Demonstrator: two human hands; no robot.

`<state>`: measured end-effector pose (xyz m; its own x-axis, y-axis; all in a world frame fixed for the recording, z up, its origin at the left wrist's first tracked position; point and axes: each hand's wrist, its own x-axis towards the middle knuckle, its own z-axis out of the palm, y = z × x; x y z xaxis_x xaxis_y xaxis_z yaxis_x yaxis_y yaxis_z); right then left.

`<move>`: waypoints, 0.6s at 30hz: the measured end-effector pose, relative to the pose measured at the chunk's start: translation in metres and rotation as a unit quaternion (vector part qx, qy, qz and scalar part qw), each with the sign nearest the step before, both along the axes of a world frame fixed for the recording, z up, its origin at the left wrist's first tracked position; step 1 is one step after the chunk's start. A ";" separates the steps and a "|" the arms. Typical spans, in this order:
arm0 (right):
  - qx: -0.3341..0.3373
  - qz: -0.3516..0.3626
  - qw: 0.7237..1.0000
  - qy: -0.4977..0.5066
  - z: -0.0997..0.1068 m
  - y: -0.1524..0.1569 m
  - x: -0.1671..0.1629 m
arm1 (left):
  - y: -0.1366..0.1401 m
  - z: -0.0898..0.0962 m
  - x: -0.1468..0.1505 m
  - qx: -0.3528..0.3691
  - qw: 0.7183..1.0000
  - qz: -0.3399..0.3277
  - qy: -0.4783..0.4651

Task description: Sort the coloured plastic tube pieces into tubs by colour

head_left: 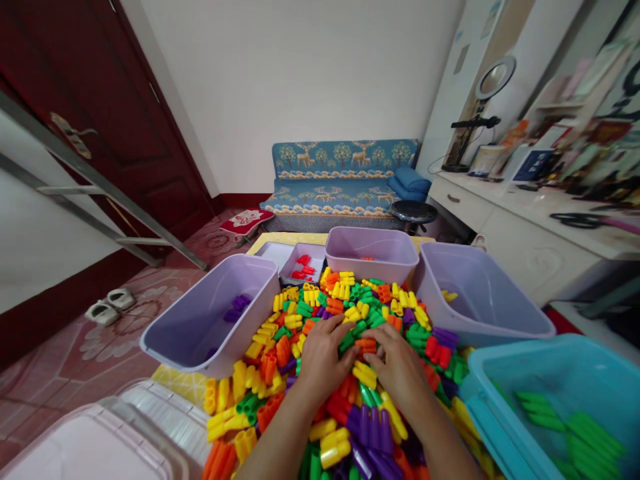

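Observation:
A heap of small plastic pieces, each like short tubes joined side by side, lies in yellow, green, orange, purple and red. My left hand (pixel 323 352) rests on the heap with its fingers spread, thumb apart, over a green piece (pixel 346 341). Close to its right, my right hand (pixel 397 360) curls its fingers and thumb around an orange piece (pixel 367 345). Below the two hands lie a yellow piece (pixel 365 375) and a purple piece (pixel 375 429). The palms hide whatever lies under them.
Around the heap stand a left lilac bin (pixel 175 333) with purple pieces, a small tray (pixel 287 272) with red ones, a back lilac bin (pixel 373 270), a right lilac bin (pixel 500 320) with yellow pieces and a turquoise bin (pixel 560 353) with green ones. Lids (pixel 100 443) lie front left.

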<state>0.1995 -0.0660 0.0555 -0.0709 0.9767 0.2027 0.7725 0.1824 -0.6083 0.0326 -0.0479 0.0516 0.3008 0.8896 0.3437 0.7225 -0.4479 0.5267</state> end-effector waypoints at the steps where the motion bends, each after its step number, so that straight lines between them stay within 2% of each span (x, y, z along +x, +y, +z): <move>1: 0.001 -0.004 1.000 0.007 0.000 0.000 0.001 | 0.000 -0.001 -0.001 -0.001 1.000 0.001 -0.006; 6: -0.016 -0.042 0.988 0.148 0.006 0.011 0.011 | 0.001 -0.003 -0.004 -0.007 0.999 0.008 -0.040; 9: 0.008 -0.046 0.971 0.234 0.021 0.030 0.010 | 0.001 -0.004 -0.005 -0.005 0.999 0.004 -0.053; 11: -0.002 -0.046 0.952 0.303 0.037 0.048 0.006 | 0.001 -0.005 -0.006 -0.005 0.998 0.001 -0.056; 13: -0.009 -0.066 0.917 0.393 0.053 0.067 0.000 | 0.001 -0.005 -0.006 -0.005 0.998 0.002 -0.058; 15: 0.024 -0.087 0.863 0.498 0.065 0.083 -0.006 | 0.000 -0.005 -0.007 -0.005 0.998 0.002 -0.058; 17: 0.063 -0.088 0.814 0.570 0.069 0.092 -0.010 | 0.000 -0.004 -0.007 -0.005 0.998 -0.001 -0.063; 18: 0.073 -0.084 0.806 0.581 0.067 0.092 -0.011 | 0.000 -0.004 -0.007 -0.004 0.998 -0.003 -0.066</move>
